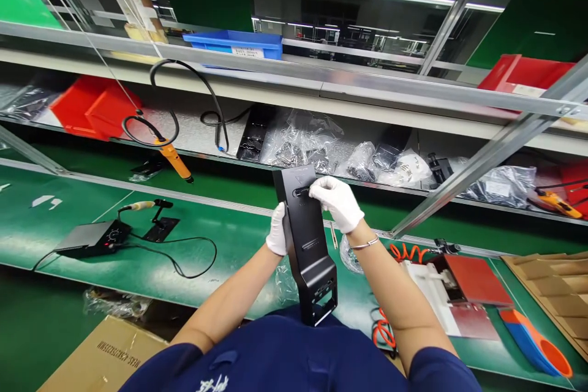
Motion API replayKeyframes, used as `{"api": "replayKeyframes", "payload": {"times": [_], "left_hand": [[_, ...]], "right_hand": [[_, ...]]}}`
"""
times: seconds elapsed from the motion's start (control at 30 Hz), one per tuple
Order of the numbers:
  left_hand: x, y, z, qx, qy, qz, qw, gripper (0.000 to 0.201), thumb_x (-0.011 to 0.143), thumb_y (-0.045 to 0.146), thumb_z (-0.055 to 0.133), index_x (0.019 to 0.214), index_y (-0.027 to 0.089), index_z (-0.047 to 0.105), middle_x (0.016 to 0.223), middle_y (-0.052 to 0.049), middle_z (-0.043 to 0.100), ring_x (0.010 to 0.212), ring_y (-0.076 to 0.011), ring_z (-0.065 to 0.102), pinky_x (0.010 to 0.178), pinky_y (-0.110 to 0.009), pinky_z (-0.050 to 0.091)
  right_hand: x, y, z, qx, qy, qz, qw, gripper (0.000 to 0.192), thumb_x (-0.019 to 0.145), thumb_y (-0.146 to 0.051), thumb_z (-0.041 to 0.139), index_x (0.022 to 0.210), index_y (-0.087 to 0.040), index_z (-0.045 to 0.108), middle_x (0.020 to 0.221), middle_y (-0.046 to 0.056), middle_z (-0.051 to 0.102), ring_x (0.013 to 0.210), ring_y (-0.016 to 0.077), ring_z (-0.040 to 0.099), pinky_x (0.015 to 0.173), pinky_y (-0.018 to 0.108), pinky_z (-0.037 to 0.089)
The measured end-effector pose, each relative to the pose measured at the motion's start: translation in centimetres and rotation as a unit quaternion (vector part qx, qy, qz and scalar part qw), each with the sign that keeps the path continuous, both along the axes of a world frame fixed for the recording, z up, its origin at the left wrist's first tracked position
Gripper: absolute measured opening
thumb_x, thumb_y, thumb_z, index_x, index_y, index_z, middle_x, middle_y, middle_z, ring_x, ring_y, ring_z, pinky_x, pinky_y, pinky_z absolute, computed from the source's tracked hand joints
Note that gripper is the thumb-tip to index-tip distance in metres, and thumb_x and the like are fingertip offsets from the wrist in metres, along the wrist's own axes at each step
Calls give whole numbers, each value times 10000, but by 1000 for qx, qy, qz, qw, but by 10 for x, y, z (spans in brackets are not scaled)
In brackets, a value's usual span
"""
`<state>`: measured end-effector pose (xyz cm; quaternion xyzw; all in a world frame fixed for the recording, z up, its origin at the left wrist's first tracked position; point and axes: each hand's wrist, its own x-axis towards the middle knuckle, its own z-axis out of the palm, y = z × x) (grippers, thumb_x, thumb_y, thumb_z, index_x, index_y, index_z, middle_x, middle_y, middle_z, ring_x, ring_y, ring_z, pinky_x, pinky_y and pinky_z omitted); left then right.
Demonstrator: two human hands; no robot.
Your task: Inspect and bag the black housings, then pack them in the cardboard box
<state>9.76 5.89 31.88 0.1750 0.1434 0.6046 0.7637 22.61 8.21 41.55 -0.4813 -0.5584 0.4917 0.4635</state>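
The white-gloved left hand (277,229) grips a long, black, angular housing (307,220) above the green bench (243,234); whether the white-gloved right hand (339,202) pinches anything at its oval slot (300,192), I can't tell. Slack left hold could drop it.

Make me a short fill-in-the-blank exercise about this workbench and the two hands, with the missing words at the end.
1. The left hand and right hand wear gloves colored ____.
2. The left hand grips the side of an angled housing colored ____.
3. The hanging orange electric screwdriver is on the person's ____ side.
4. The upper-shelf bin nearest the picture's middle is colored ____.

Missing words: white; black; left; blue.
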Motion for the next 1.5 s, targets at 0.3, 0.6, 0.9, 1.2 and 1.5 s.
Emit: {"api": "replayKeyframes", "payload": {"times": [0.3,0.6,0.9,1.2,1.5], "left_hand": [[-9,4,-6,9,-2,-16,1000,470,759,561,788,1044,188,787,1071,-93,807,1000,-313,763,923,-392,617],[-5,9,-6,-17,-29,-26,999,418,899,520,623,1037,159,782,1056,-100,808,971,-285,766,926,-394,602],[-7,19,-26,-40,-4,17,999,433,898,574,625,1049,196,773,1064,-85,805,991,-298,757,935,-396,590],[-6,11,-20,-24,-4,12,1000,394,829,540,725,1060,224,773,1097,-72,804,1050,-285,752,989,-384,582],[-10,-10,-14,19,1,-9,1000,429,782,524,775,1120,260,766,1143,-39,796,1101,-299,736,1057,-409,554]], "right_hand": [[-12,17,-7,-25,-64,13,998,133,645,-281,682,593,-216,578,532,-54,513,495,99,418,475,243,336],[-15,33,-14,34,-201,-1,979,136,700,-255,652,603,-219,563,610,-31,592,590,129,526,588,269,429],[-24,43,-47,84,-180,-84,976,158,710,-217,651,868,-214,641,1032,50,662,969,206,632,979,384,516],[-24,32,-40,-5,-8,53,999,521,796,-462,730,1247,-218,635,1205,77,740,1063,224,706,950,362,568],[-24,13,-22,-3,43,55,998,479,795,-457,765,1184,-206,644,1171,77,753,1072,229,714,935,352,590]]}}
